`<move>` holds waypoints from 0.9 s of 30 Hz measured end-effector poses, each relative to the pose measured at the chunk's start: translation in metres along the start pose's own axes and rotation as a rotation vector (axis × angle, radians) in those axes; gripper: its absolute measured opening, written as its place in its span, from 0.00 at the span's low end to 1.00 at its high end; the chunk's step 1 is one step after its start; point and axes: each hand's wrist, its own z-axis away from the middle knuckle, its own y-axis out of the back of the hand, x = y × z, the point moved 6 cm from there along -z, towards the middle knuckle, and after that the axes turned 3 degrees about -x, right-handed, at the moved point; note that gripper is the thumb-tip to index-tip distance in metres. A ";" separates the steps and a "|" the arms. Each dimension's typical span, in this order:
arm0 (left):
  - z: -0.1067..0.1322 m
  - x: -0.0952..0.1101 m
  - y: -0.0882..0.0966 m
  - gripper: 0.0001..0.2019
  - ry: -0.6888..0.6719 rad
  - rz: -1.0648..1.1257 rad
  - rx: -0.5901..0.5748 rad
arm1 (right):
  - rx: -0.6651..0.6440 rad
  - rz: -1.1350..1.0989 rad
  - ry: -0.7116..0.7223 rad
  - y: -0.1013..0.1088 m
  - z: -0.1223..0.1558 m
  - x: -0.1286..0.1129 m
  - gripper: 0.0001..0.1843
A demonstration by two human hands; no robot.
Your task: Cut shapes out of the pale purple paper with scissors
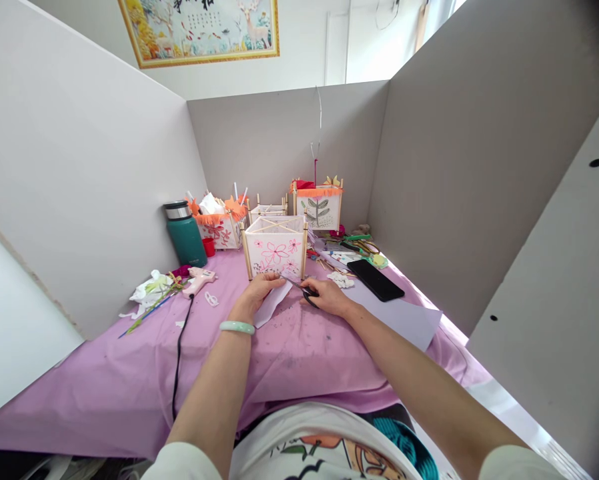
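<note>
My left hand (264,289) pinches a piece of white paper (271,307) that hangs down over the cloth. A pair of scissors (309,293) with dark handles is in my right hand (328,296), its blades pointing left at the upper edge of the paper. Whether the blades are parted is too small to tell. Just behind both hands stands a square paper lantern (275,248) with wooden stick corners and pink flowers drawn on its front panel.
A teal bottle (187,237) and a pink glue gun (199,281) with a black cord lie to the left. On the right are a black phone (376,280) and a white sheet (409,320). More decorated lanterns (319,208) stand behind. Grey panels (289,133) enclose the table.
</note>
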 end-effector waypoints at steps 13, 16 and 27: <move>0.000 0.001 0.001 0.07 -0.020 0.011 0.002 | 0.007 -0.018 0.005 0.000 0.001 -0.002 0.21; 0.000 0.003 0.000 0.06 -0.020 0.030 0.002 | 0.000 -0.024 0.003 0.001 0.002 -0.004 0.22; -0.004 0.004 0.008 0.03 -0.052 0.089 0.080 | -0.002 -0.008 0.000 0.005 0.003 -0.007 0.22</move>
